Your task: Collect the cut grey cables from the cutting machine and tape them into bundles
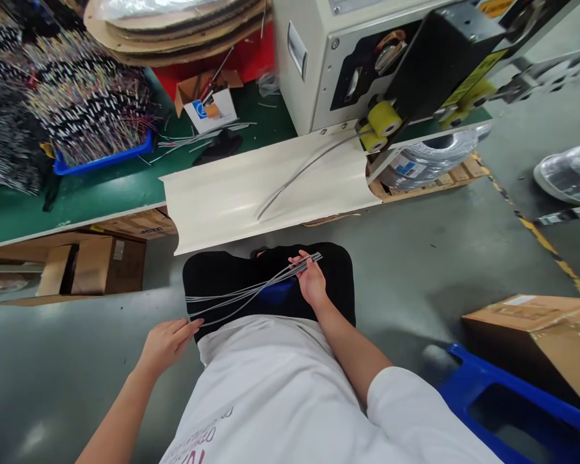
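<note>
Scraps of lettering, hardly a full word
The white shirt (280,386) carried dark small print and larger reddish letters, folded and only partly legible. Dark capitals on the carton (138,223) under the bench (89,193) seemed to end in "C". Print on the yellow label (474,77) of the machine (314,71) and the blue-and-white coil label (410,169) was too small to read.
</note>
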Tool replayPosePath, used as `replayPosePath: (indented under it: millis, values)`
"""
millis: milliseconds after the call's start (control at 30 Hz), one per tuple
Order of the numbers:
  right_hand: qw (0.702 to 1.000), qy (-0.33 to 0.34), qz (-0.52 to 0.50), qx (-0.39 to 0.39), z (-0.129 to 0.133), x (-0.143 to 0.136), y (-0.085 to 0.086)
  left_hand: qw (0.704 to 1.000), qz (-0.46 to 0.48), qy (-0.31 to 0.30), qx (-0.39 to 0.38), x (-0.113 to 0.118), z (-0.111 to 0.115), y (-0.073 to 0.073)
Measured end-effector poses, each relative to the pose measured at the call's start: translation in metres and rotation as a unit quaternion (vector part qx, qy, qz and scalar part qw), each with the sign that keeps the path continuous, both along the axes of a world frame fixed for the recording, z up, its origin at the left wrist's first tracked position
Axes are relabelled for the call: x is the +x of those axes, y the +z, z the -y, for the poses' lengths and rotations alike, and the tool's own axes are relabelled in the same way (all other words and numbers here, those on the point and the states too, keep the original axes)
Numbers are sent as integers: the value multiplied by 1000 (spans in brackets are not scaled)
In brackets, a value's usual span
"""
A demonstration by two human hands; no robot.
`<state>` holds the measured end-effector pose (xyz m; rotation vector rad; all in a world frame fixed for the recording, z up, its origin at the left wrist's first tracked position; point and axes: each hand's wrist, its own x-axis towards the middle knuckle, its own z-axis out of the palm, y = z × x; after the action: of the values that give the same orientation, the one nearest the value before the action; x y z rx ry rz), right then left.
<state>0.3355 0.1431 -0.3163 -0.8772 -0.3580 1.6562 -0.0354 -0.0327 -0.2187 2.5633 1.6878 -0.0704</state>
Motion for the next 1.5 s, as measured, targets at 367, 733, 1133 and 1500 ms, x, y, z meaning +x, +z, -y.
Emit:
replayPosePath:
  millis: [367,733,1133,1500]
  values:
    - [999,-25,8,-42,-1,6,-3,981,62,178,45,48,-45,-17]
    - [996,54,58,-49,-7,24,-19,981,102,29,-162,235,-162,-60]
    - [996,26,41,-70,-13,5,-11,961,192,-153,129,217,-184,51]
    - [999,25,35,-20,-3,4,-8,964,71,16,255,168,-243,91]
